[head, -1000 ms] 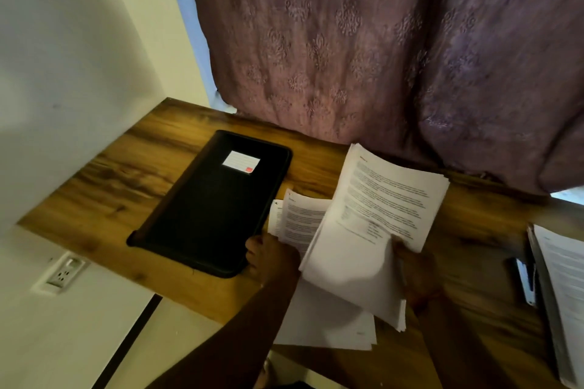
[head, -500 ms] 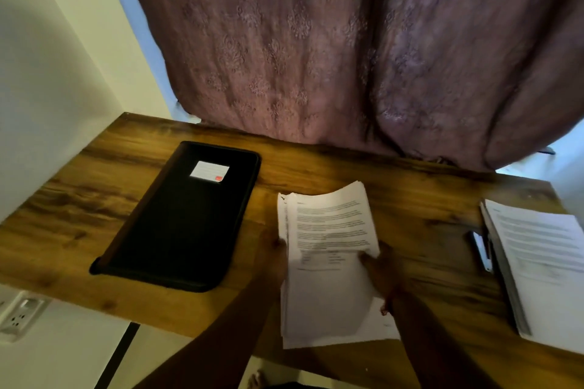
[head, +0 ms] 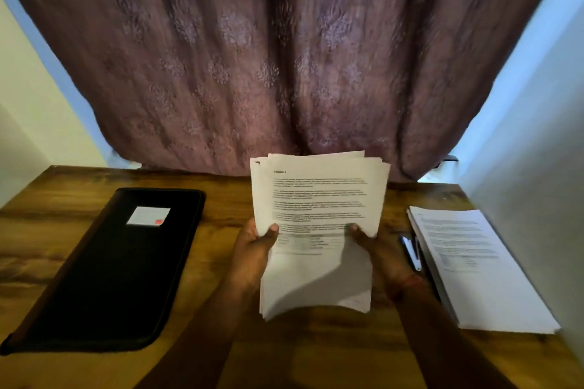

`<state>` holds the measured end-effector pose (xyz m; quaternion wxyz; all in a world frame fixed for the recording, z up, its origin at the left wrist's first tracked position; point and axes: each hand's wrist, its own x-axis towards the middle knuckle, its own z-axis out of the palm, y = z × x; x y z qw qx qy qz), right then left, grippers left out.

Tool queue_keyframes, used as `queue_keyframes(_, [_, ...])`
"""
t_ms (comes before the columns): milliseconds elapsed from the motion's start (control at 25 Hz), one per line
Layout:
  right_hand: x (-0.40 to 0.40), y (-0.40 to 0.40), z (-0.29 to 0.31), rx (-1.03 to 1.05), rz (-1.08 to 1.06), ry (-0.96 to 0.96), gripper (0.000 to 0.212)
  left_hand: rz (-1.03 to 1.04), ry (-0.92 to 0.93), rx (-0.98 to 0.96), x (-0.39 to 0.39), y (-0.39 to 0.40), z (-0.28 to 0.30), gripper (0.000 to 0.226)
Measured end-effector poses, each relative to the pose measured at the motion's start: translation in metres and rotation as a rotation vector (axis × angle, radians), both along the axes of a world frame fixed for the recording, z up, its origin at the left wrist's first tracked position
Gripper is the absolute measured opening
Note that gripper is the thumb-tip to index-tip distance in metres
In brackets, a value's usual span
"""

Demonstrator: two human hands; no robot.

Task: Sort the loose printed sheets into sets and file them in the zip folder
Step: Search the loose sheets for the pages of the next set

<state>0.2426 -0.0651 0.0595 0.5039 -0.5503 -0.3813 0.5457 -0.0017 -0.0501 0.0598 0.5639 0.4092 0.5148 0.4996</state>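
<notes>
My left hand (head: 252, 249) and right hand (head: 377, 246) gripping a sheaf of printed sheets (head: 319, 218) by its side edges, thumbs on the front page, lifted above the wooden desk (head: 221, 224), closed black zip folder (head: 120, 265) lying to the left, second paper stack (head: 474, 265) to the right, pens (head: 410, 251) just beside it, mauve curtain (head: 284, 57) behind.

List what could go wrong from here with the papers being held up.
1. The bundle of white printed sheets is uneven along its top edge, and the left hand and right hand grip only its side edges, so loose sheets might slip out.
2. The black zip folder looks closed, so filing needs one hand freed first.
3. Setting the bundle down to the right could mix it with the white paper stack.
</notes>
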Motion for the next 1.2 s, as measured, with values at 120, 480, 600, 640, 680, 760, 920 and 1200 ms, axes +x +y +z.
queue_keyframes(120, [0.011, 0.007, 0.034, 0.173, -0.076, -0.068, 0.032, -0.067, 0.079, 0.114, 0.014, 0.012, 0.024, 0.029])
queue_keyframes(480, [0.009, -0.005, 0.042, 0.281, -0.104, -0.156, 0.024, -0.007, 0.256, 0.276, 0.025, -0.001, 0.043, 0.032])
queue_keyframes(600, [0.009, -0.004, 0.049, 0.361, -0.093, -0.075, 0.036, 0.016, 0.220, 0.381, 0.024, -0.002, 0.061, 0.050])
queue_keyframes(640, [0.010, -0.002, 0.052, 0.383, -0.120, -0.079, 0.041, 0.007, 0.221, 0.419, 0.023, -0.002, 0.067, 0.055])
queue_keyframes(680, [0.010, -0.001, 0.056, 0.406, -0.159, -0.110, 0.041, -0.010, 0.240, 0.454, 0.023, -0.001, 0.073, 0.059])
queue_keyframes(760, [0.012, 0.001, 0.065, 0.456, -0.231, -0.291, 0.033, -0.051, 0.312, 0.501, 0.023, 0.001, 0.080, 0.055])
queue_keyframes(920, [0.017, 0.008, 0.075, 0.692, -0.141, -0.695, 0.019, -0.086, 0.396, 0.487, 0.025, 0.004, 0.082, 0.030])
queue_keyframes(1200, [0.019, 0.003, 0.073, 0.522, -0.231, -0.296, 0.027, 0.031, 0.149, 0.391, 0.026, 0.013, 0.075, 0.032])
